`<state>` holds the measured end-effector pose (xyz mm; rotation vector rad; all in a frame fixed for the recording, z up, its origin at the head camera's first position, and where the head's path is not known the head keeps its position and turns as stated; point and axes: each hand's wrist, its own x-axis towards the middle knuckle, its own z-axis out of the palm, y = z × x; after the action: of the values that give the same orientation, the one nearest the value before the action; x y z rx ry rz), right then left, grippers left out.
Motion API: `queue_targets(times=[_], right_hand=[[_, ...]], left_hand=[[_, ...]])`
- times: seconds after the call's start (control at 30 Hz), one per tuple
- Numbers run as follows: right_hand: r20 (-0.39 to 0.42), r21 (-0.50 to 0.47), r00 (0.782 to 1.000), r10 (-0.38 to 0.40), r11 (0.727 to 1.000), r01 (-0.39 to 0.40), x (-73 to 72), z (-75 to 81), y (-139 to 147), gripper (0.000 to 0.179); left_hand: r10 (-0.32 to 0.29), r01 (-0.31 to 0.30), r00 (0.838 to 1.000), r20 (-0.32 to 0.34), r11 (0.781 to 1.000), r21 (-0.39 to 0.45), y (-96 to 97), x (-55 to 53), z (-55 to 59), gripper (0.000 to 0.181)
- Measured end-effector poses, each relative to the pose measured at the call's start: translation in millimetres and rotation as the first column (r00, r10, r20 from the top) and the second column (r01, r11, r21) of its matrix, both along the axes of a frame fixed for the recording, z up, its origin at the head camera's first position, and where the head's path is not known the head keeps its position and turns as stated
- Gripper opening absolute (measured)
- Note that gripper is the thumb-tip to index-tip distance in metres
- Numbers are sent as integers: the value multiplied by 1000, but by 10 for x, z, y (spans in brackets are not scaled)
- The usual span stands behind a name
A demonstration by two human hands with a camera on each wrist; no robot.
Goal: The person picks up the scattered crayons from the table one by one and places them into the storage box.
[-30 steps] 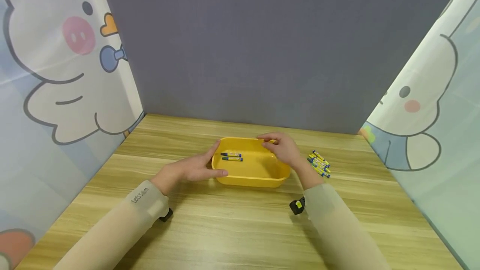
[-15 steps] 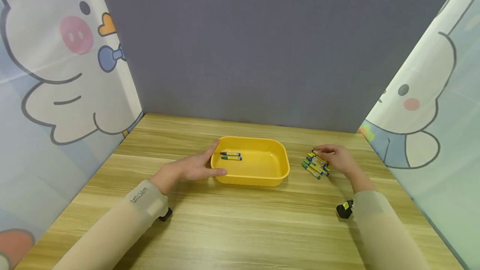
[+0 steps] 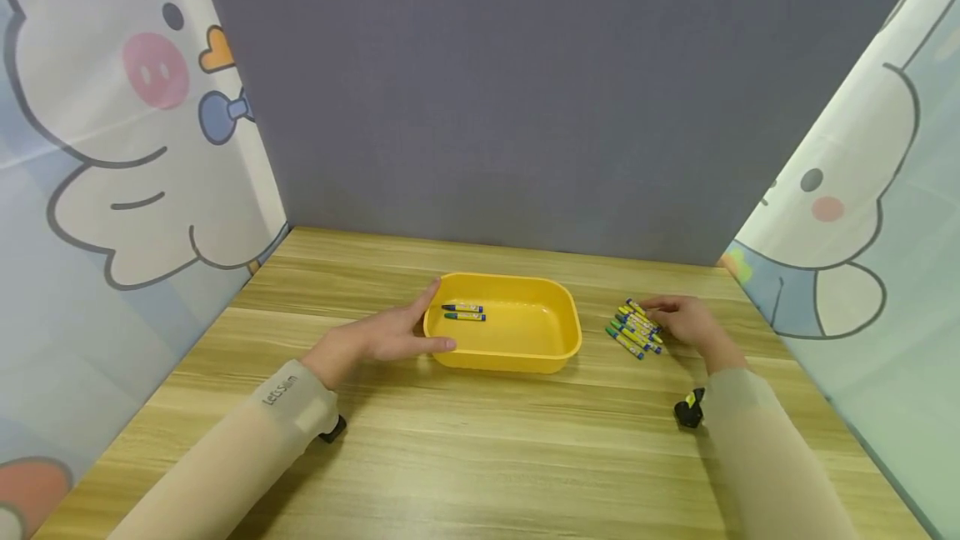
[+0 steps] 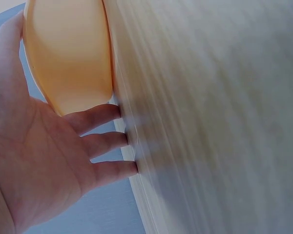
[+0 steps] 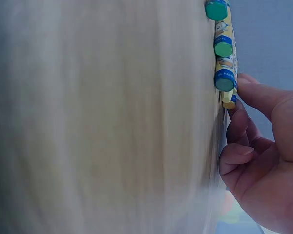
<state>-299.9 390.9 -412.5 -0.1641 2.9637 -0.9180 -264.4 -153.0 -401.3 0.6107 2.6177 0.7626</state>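
A yellow plastic tray [image 3: 502, 363] stands mid-table with two oil pastels [image 3: 465, 312] lying side by side at its left end. My left hand [image 3: 393, 336] spans that end, thumb on the near rim and a finger at the far rim. In the left wrist view its other fingers are straight, their tips down at the tabletop. Right of the tray lies a loose pile of several oil pastels [image 3: 633, 332] in yellow-and-blue wrappers. My right hand [image 3: 690, 323] is at the pile's right side, thumb and curled fingers right at the far pastel; I cannot tell whether they pinch it.
The wooden table [image 3: 480, 457] ends at a grey panel [image 3: 495, 107] at the back. Cartoon-printed sheets [image 3: 150, 215] border it left and right. A black wrist camera [image 3: 688, 408] hangs below the right cuff.
My right hand has gone from over the tray's right end to the pile. One green-tipped oil pastel has shifted apart toward the pile's left side. My left hand has stayed on the tray.
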Motion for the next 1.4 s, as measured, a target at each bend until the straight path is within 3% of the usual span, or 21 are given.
queue_targets(times=[0.4, 0.6, 0.8, 0.97, 1.13, 1.4], right_hand=[[14, 38, 1000, -1, 999, 0, 55, 3, 206, 38], [0, 25, 1000, -2, 1000, 2, 82, 71, 158, 39], [-60, -5, 997, 50, 999, -50, 153, 300, -153, 39], [-46, -56, 997, 67, 996, -70, 218, 467, -507, 38], [-39, -112, 994, 104, 988, -107, 247, 556, -837, 34], [-28, -233, 979, 203, 951, -204, 234, 608, -1390, 29]], left_hand=[[-10, 10, 1000, -6, 1000, 0, 1, -1, 40, 125], [-9, 9, 1000, 4, 1000, 5, -3, 20, 42, 125], [0, 0, 1000, 2, 1000, 6, 0, 14, 52, 125], [-1, 1, 1000, 4, 1000, 15, 11, 22, 64, 126], [0, 0, 1000, 3, 1000, 9, 15, 38, 61, 126], [5, -5, 1000, 11, 1000, 11, 8, 46, 52, 126]])
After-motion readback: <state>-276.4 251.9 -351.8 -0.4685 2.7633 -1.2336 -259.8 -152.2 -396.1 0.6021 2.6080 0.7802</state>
